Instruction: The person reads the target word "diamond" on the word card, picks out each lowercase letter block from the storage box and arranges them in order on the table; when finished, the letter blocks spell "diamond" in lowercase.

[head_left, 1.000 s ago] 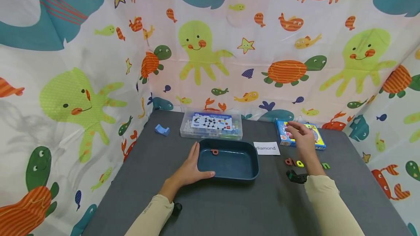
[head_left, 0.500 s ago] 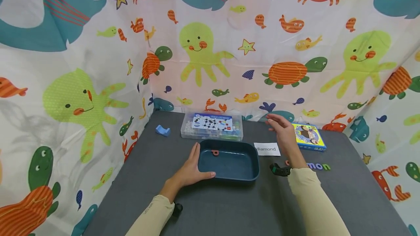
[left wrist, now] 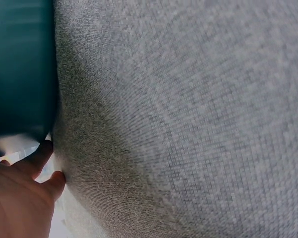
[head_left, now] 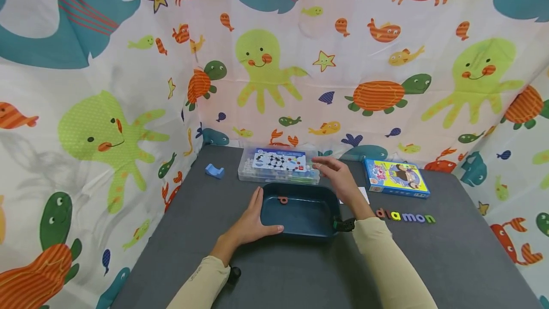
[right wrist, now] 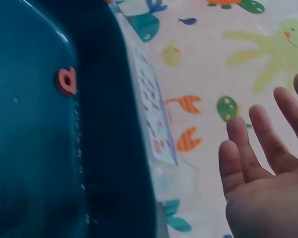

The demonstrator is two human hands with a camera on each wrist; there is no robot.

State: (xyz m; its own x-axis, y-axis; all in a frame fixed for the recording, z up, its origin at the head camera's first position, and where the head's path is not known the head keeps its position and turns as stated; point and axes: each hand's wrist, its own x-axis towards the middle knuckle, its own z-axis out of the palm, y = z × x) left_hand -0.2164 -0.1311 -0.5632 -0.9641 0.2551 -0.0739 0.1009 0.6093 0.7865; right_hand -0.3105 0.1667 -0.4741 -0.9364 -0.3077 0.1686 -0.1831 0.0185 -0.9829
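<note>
My left hand (head_left: 246, 223) rests against the left end of the dark teal tray (head_left: 326, 233), fingers along its side and thumb by the front edge. Inside the tray lies one reddish magnetic letter (head_left: 282, 200) with a round loop; the right wrist view shows this letter (right wrist: 66, 81) near the wall. Over the tray's back right corner hovers my right hand (head_left: 340, 180), its fingers loosely extended and nothing in them. To its right, colourful letters (head_left: 405, 216) form a row reading "diamon". A white card (head_left: 364, 195) is mostly hidden behind the right hand.
Behind the tray stands a clear plastic case (head_left: 279, 175) with a molecule picture on its label. A blue and yellow box (head_left: 396, 178) lies at the back right, and a small light-blue block (head_left: 214, 171) at the back left. A sea-animal curtain (head_left: 274, 75) closes off the table's far side.
My right hand has moved left from above the blue and yellow box to the tray's back right corner. The letter row has come into view; the card is now mostly covered. My left hand stays put.
</note>
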